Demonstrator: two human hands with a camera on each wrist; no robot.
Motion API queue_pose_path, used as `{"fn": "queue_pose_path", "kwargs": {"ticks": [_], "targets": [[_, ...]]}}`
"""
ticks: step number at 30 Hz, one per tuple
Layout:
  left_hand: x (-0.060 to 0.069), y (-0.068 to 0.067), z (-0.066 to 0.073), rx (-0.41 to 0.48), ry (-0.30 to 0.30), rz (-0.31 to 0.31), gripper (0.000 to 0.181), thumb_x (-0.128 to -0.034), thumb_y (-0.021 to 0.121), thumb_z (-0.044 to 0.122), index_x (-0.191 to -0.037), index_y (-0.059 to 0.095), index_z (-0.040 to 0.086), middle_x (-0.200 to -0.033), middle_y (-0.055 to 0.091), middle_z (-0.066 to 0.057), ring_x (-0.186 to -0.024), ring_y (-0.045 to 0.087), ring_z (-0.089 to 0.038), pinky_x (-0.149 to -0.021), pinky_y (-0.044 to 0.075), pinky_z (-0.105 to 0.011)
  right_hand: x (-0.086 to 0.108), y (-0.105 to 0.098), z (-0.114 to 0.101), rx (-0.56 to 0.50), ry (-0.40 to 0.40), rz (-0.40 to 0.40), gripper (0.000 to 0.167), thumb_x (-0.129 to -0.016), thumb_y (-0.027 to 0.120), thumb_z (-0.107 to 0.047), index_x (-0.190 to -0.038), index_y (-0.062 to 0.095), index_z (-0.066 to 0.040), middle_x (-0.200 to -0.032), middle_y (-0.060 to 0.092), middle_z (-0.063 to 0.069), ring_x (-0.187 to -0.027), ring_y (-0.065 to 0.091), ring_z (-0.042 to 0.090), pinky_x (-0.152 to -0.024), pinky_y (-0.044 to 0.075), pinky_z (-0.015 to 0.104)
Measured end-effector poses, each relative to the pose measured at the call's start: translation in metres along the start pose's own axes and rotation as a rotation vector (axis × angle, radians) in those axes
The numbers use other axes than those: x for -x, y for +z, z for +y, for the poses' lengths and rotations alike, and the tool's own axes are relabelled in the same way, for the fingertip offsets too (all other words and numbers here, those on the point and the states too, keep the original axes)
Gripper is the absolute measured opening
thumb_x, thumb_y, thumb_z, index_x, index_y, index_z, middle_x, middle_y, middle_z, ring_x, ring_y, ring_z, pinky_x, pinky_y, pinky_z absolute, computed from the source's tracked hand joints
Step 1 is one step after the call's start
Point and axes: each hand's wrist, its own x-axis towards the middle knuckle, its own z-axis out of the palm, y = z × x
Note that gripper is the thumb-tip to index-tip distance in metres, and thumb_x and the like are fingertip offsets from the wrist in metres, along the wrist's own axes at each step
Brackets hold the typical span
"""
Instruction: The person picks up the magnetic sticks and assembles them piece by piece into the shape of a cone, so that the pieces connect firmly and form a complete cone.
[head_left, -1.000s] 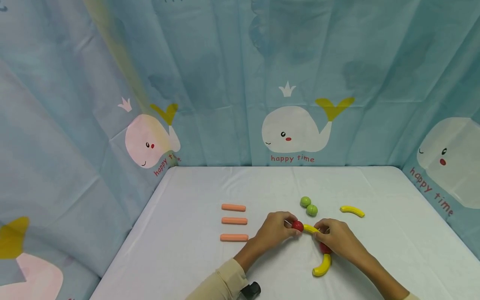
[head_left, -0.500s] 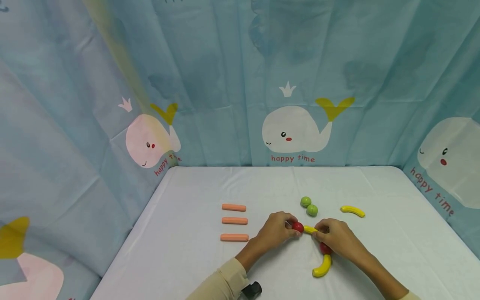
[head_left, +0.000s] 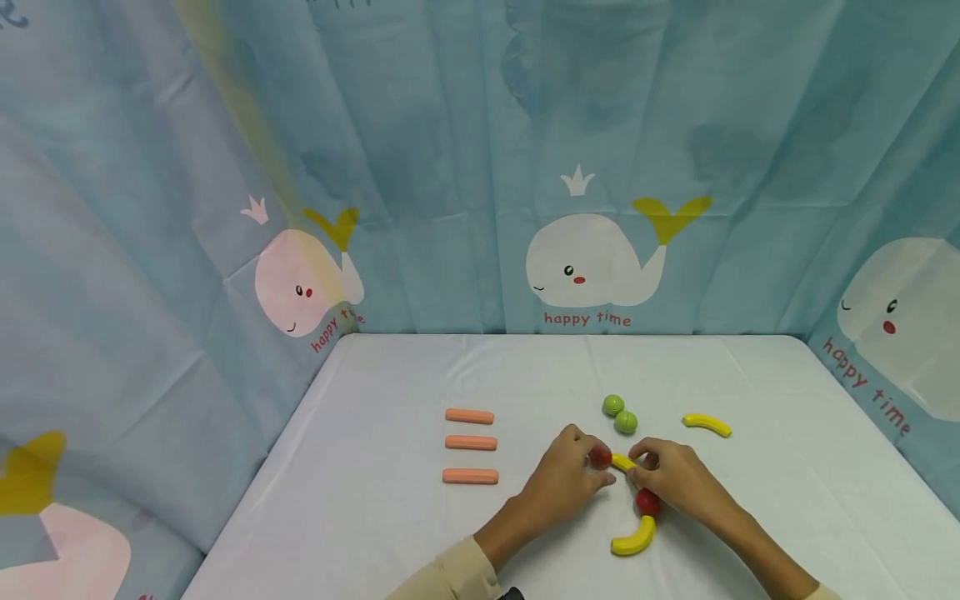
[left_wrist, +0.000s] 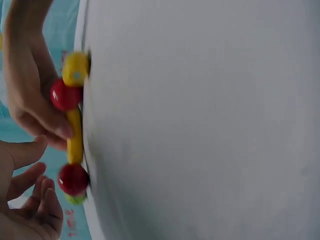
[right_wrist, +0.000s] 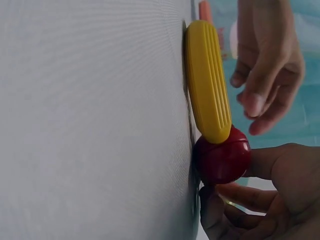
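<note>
A chain of toy pieces lies on the white table: a red ball [head_left: 600,456], a yellow curved rod [head_left: 622,462], a second red ball [head_left: 647,502] and another yellow curved rod [head_left: 633,538]. With thumb and fingers, my right hand [head_left: 678,477] pinches the upper rod between the two balls. My left hand [head_left: 564,477] is spread beside the upper red ball; in the left wrist view its fingers [left_wrist: 27,182] stand apart from that ball [left_wrist: 73,179]. In the right wrist view the lower rod [right_wrist: 207,80] touches its red ball [right_wrist: 222,157].
Three orange straight rods [head_left: 471,442] lie in a column to the left. Behind the hands sit two green balls [head_left: 619,414], side by side. A separate yellow curved rod [head_left: 707,425] lies at the back right. Blue whale-print curtains [head_left: 420,250] surround the table.
My left hand has let go of the upper red ball and spread its fingers. The chain's lower end has swung left. The right hand keeps its pinch.
</note>
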Motion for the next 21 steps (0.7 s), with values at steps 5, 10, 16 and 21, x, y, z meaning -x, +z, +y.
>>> {"fn": "queue_pose_path", "kwargs": {"ticks": [5,10,16,21], "targets": [[0.012,0.006,0.022,-0.094,0.049,-0.186,0.030,-0.0891,0.087,0.038,-0.109,0.080,0.017,-0.080,0.061,0.018,-0.072,0.052,0.007,-0.064,0.045,-0.012,0.004,0.000,0.001,-0.018,-0.006,-0.007,0.031,-0.090,0.078,-0.016,-0.117,0.072,-0.001,-0.080,0.067,0.001,-0.067,0.059,0.015,-0.057,0.049,0.026],[0.023,0.014,0.031,-0.199,0.054,-0.281,0.036,-0.0841,0.091,0.041,-0.109,0.079,0.018,-0.075,0.059,0.020,-0.069,0.050,0.007,-0.064,0.043,-0.011,0.006,-0.002,0.000,0.004,0.009,-0.022,0.032,-0.090,0.079,-0.017,-0.118,0.072,-0.002,-0.081,0.068,0.001,-0.069,0.059,0.015,-0.059,0.048,0.027],[0.029,0.014,0.025,-0.194,0.102,-0.316,0.029,-0.0870,0.090,0.033,-0.112,0.083,0.020,-0.075,0.060,0.022,-0.070,0.050,0.009,-0.065,0.042,-0.010,0.002,-0.005,0.000,0.030,-0.055,-0.023,0.037,-0.091,0.081,-0.021,-0.123,0.072,-0.004,-0.084,0.065,0.001,-0.072,0.056,0.016,-0.060,0.047,0.026],[0.029,0.007,0.018,-0.178,0.106,-0.367,0.026,-0.0906,0.087,0.029,-0.116,0.084,0.025,-0.082,0.063,0.023,-0.075,0.051,0.010,-0.069,0.044,-0.011,-0.006,-0.006,-0.003,0.049,-0.112,-0.034,0.046,-0.090,0.084,-0.023,-0.131,0.070,-0.009,-0.097,0.066,0.003,-0.082,0.056,0.017,-0.067,0.049,0.028]]}}
